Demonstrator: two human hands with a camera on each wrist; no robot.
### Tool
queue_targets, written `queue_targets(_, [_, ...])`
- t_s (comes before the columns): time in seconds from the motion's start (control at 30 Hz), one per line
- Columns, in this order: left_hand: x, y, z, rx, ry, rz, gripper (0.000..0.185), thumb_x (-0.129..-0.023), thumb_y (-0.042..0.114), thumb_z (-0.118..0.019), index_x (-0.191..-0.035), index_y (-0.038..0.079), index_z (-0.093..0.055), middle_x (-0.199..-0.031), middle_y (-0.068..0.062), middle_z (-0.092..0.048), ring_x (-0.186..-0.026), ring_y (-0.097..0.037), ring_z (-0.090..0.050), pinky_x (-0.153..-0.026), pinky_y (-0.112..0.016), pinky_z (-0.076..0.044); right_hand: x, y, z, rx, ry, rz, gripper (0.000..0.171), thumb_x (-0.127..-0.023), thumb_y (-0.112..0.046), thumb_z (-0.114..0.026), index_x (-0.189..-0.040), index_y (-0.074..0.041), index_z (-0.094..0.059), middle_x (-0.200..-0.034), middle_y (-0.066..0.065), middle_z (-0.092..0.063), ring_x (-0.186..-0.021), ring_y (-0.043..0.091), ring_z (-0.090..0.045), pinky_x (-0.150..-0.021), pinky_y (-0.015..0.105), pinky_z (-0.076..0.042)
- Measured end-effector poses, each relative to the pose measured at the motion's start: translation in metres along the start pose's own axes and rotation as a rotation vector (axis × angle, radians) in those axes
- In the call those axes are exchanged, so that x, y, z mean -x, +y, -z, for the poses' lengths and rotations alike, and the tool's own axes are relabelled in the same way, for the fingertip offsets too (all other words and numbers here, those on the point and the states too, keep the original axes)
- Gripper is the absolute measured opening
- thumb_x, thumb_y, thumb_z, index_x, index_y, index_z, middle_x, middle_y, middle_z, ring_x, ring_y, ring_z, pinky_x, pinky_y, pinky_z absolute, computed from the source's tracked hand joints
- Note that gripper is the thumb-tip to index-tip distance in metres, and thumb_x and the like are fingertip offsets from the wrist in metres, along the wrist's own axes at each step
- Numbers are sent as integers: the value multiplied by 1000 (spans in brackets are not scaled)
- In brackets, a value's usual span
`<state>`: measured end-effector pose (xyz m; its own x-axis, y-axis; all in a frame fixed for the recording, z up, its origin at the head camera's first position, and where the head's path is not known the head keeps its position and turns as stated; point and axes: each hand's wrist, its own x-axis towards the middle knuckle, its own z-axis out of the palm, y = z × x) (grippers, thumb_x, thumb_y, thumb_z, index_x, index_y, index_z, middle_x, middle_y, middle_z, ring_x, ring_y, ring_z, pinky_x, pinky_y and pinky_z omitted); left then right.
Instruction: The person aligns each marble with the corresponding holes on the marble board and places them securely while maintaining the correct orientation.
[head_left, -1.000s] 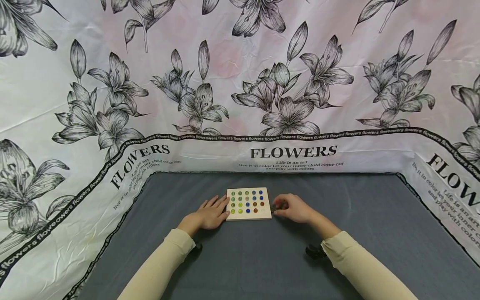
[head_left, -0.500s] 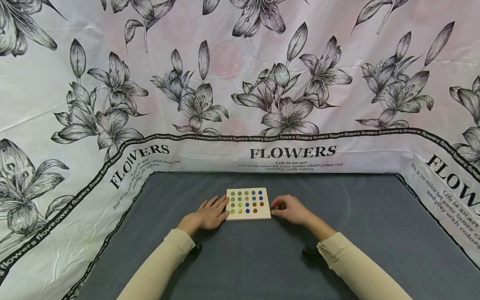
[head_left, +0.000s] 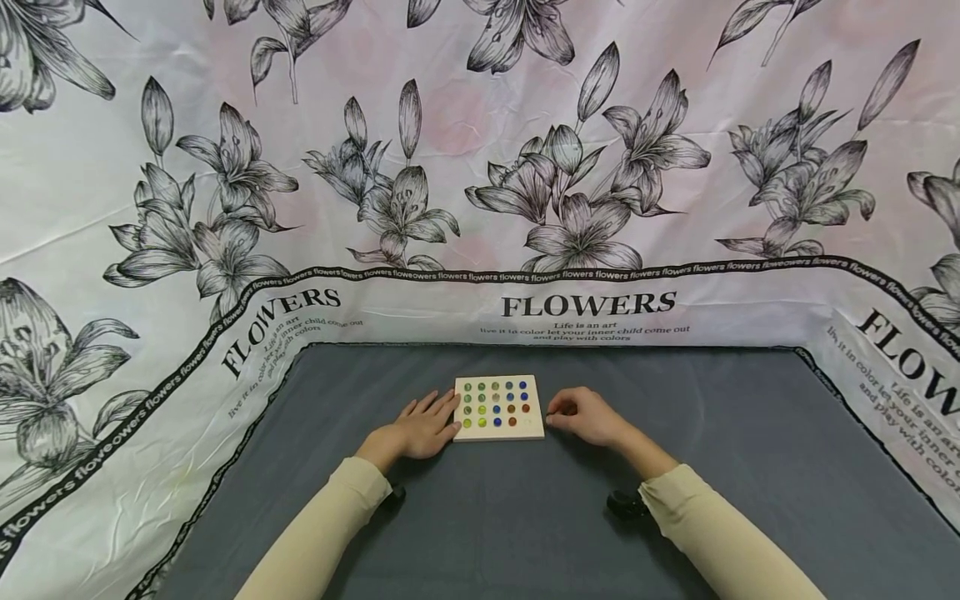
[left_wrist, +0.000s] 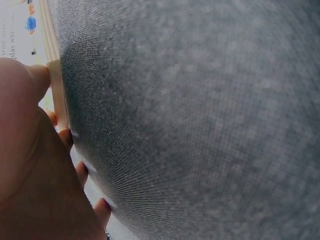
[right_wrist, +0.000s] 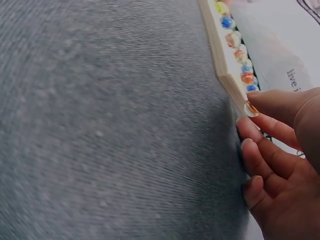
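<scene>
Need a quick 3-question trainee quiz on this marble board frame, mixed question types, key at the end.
1. True or false: the left hand rests with straight fingers against the left edge of the wooden board.
2. What does the right hand pinch at its fingertips? A) a pen B) a marble C) nothing
3. Fill in: the board lies on a ____ cloth.

Key
1. True.
2. B: the right wrist view shows a clear marble with an orange core held beside the board's near right corner.
3. Grey.
</scene>
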<state>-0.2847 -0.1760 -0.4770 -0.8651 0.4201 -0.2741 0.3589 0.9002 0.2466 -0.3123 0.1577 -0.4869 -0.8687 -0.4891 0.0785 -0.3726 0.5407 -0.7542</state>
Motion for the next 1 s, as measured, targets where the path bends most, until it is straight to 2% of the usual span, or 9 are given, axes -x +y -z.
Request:
queue_targets(0.23, [0,0,1,14,4,5,62,-113,44,-29,-167,17,-15,-173,-2,-9,-159,-30,-6,-125,-57,-6,-2,-3,5,-57,5,-16,10,-96,-9,-71,-100,0,-71,-84,6,-68,-67,18,-60,-56,32,-51])
queue_targets(0.4, [1,0,4,33,-3,8,63,-112,44,-31,-167,17,-15,-173,-2,-9,-159,-31,-6,-125,-57,-6,-4,-6,5,-35,10,2,11,-98,-10,-69,-101,0,-70,-84,7,-69,-66,18,-60,-56,33,-51])
queue_targets(0.7, [-9,-6,-8,41,26,1,64,-112,48,-30,-167,20,-13,-173,0,-8,-159,-29,-4,-125,-57,-5,-10,-14,1,5,14,53,9,-96,-10,-71,-100,-2,-72,-86,3,-71,-72,13,-61,-61,28,-50])
queue_targets(1.0, [-3,-2,-3,45,19,13,63,-112,47,-30,-167,20,-13,-173,1,-8,-159,-28,-4,-125,-57,-5,-15,-19,-10,71,-10,140,4,-94,-8,-74,-95,-4,-72,-85,-1,-71,-70,9,-60,-61,26,-49])
